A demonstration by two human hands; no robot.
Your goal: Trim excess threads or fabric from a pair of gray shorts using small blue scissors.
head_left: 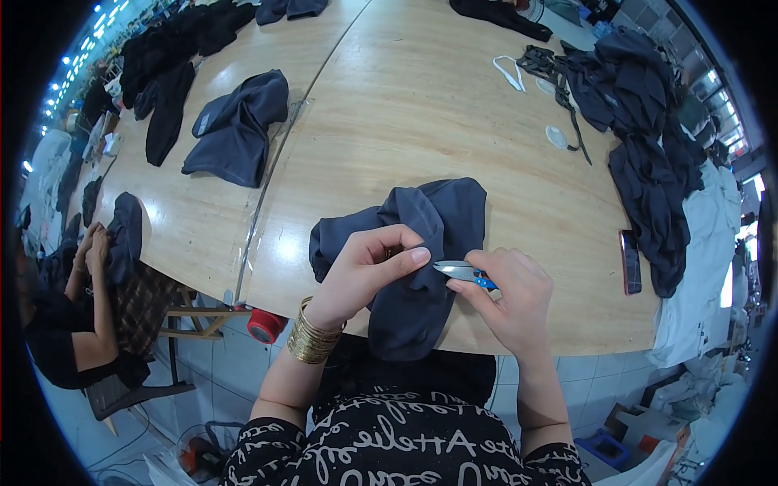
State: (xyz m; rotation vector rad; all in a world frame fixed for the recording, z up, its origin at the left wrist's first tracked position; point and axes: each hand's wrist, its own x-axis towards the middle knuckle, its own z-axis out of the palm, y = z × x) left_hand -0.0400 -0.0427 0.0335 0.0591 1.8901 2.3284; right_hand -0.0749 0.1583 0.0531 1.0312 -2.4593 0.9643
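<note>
A dark grey-blue garment (413, 316) lies bunched at the table's near edge, part of it hanging over. My left hand (369, 263), with gold bangles (313, 334) at the wrist, pinches a fold of this cloth between thumb and fingers. In my right hand (512, 296) is a pair of small thread snips (460, 270) with blue handles. Their metal blades point left toward the pinched fold, close to my left thumb tip. Whether the blades touch the cloth or a thread I cannot tell.
Another dark garment (243, 125) lies at left beyond the table seam (284, 154). Dark clothes (648, 194) are heaped along the right edge, beside a phone (630, 261). A seated co-worker (93, 283) handles dark cloth at far left. A red round object (265, 326) sits below the table edge.
</note>
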